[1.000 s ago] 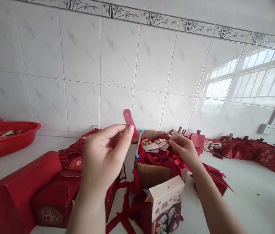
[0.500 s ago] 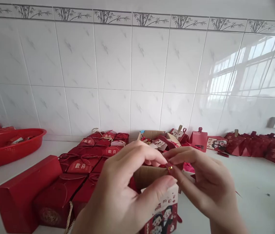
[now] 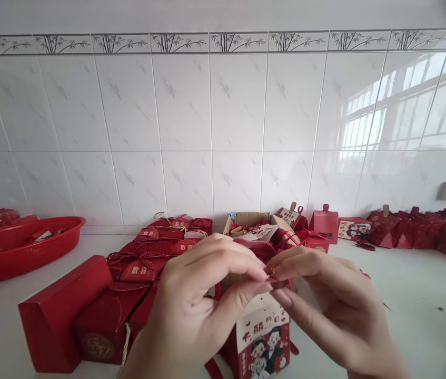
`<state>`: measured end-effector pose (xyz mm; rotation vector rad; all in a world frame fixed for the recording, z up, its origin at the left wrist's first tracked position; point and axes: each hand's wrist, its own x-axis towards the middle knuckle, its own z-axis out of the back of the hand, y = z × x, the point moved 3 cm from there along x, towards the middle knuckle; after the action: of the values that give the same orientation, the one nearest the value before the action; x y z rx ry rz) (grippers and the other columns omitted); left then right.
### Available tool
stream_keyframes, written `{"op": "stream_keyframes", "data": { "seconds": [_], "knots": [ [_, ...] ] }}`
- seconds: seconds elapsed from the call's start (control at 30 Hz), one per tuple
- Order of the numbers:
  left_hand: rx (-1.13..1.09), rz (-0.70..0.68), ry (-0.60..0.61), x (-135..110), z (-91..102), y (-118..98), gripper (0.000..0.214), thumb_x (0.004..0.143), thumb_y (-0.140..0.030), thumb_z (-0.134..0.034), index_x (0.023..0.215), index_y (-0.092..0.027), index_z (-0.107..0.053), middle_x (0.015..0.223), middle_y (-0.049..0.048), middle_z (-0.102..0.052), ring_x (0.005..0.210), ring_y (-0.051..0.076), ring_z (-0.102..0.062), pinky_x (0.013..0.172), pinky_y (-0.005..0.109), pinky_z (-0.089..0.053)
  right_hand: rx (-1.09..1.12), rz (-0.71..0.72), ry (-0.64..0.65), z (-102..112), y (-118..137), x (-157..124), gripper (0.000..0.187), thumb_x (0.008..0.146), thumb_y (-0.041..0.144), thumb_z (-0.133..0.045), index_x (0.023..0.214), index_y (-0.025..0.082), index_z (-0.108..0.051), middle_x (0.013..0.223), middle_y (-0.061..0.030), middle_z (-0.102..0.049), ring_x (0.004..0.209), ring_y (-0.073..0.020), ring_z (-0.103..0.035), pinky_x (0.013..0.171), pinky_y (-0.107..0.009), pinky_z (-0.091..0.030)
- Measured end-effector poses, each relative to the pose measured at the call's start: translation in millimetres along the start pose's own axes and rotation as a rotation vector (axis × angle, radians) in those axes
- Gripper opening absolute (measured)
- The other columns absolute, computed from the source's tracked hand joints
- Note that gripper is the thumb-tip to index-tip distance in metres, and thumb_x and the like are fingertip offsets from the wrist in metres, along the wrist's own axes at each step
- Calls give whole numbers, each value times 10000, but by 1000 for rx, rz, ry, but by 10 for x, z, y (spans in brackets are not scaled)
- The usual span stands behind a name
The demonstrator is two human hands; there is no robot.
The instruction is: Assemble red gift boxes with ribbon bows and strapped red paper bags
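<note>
In the head view, my left hand (image 3: 202,295) and my right hand (image 3: 321,300) meet fingertip to fingertip above a small gift box. Both pinch a thin red ribbon (image 3: 278,284) from either side; a tiny gold bead (image 3: 273,269) shows by the right fingertips. Most of the ribbon is hidden by the fingers. Just below stands the red and cream gift box (image 3: 264,345), printed with a cartoon bridal couple. My left hand covers part of its side, and a red strap (image 3: 214,368) hangs near its lower left.
Rows of red gift boxes (image 3: 139,271) fill the counter's left side, with a taller red box (image 3: 67,310) in front. Further left lies a red basin (image 3: 59,245). Behind my hands is a cardboard carton (image 3: 252,217) of ribbons and cards. More red boxes (image 3: 424,231) line the tiled wall.
The view has tilted up and turned slightly left. My fingertips have drawn closer together on the ribbon, my right thumb now beside the left one, and the gold bead is more covered.
</note>
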<state>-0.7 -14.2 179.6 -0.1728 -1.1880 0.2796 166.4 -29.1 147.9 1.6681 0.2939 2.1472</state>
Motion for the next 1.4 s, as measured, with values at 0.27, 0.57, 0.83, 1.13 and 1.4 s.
{"op": "stream_keyframes", "data": {
  "seconds": [0.27,0.57,0.83,1.13,1.4],
  "knots": [
    [-111,-59,94,1,-4,-21,247,790,-6,-669,909,-221,-694,831,-8,-725,781,130,-671,758,254,-559,308,-109,5,-43,-62,41,188,786,62,-681,848,237,-656,757,12,-656,693,-106,-599,626,-205,-502],
    [-38,-113,124,-16,10,19,363,826,-13,-605,1072,-270,-681,1028,20,-674,885,115,-660,739,188,-544,640,-277,81,-105,-132,3,53,797,149,-710,823,193,-696,695,-4,-620,621,-87,-554,583,-182,-505],
    [-90,-138,159,20,40,44,216,813,-74,-678,951,-234,-725,909,29,-685,819,125,-655,758,219,-534,750,-345,86,-170,-216,41,72,738,174,-772,800,209,-760,676,-4,-669,604,-81,-581,571,-174,-508],
    [-76,-218,93,0,12,164,209,831,-84,-666,955,-252,-673,802,6,-666,737,138,-614,712,292,-491,570,-213,-61,-176,-161,23,173,736,74,-750,798,236,-735,720,14,-700,646,-87,-612,595,-177,-501],
    [-78,-343,-4,16,-188,135,23,912,-153,-575,915,-160,-596,720,13,-648,638,111,-548,642,267,-460,474,-146,-89,-82,-54,-11,213,800,67,-690,866,269,-708,799,37,-701,737,-84,-629,653,-179,-496]
  ]
}}
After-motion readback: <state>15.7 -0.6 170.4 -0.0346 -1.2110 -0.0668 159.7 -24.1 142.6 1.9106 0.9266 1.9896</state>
